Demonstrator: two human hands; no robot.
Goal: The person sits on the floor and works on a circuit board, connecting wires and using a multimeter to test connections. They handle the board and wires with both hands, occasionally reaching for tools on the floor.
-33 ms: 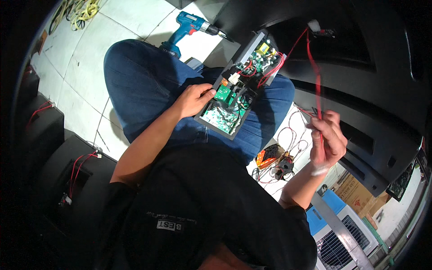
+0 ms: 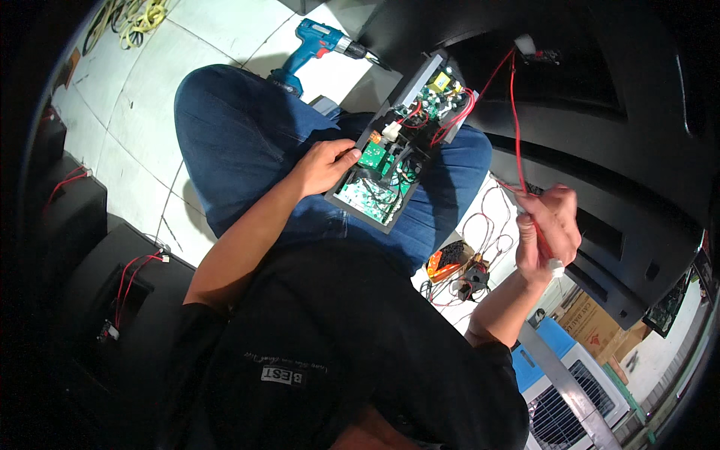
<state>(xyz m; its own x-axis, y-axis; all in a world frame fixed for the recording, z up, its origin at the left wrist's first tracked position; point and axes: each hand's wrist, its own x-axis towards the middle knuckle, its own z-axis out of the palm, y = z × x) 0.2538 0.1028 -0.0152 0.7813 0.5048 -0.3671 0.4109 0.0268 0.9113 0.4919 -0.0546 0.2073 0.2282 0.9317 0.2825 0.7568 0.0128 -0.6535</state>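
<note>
i'm sitting with an open electronics tray [image 2: 405, 150] resting across my lap, its green circuit boards [image 2: 375, 184] facing up and a yellow part showing near its far end. my left hand [image 2: 324, 166] is curling around the tray's near long edge, fingers closed against the rim and steadying it on my thigh. my right hand [image 2: 547, 225] is closing around a bundle of red wires [image 2: 514, 112], holding them out to the side, well apart from the tray; a small white connector [image 2: 555, 264] is sticking out below my fist.

as far as i can judge, the work is sitting somewhere in the middle: the tray is lying open with its boards exposed and several leads already plugged in among them, while the red wires in my right hand are running free, up to a white plug [image 2: 525, 45] on the black cabinet [image 2: 600, 97] ahead of me and across toward the tray's far end. a blue cordless drill [image 2: 315, 45] is lying on the white tiled floor [image 2: 225, 30] beyond my knee, touched by neither hand. more loose wire and an orange-and-black part [image 2: 450, 262] are lying on the floor by my right leg.

i'm not able to tell which socket each red lead is ending in; the board is too small and crowded. my own shirt is hiding the near floor, and the dark boxes at my left are fading into shadow.
</note>
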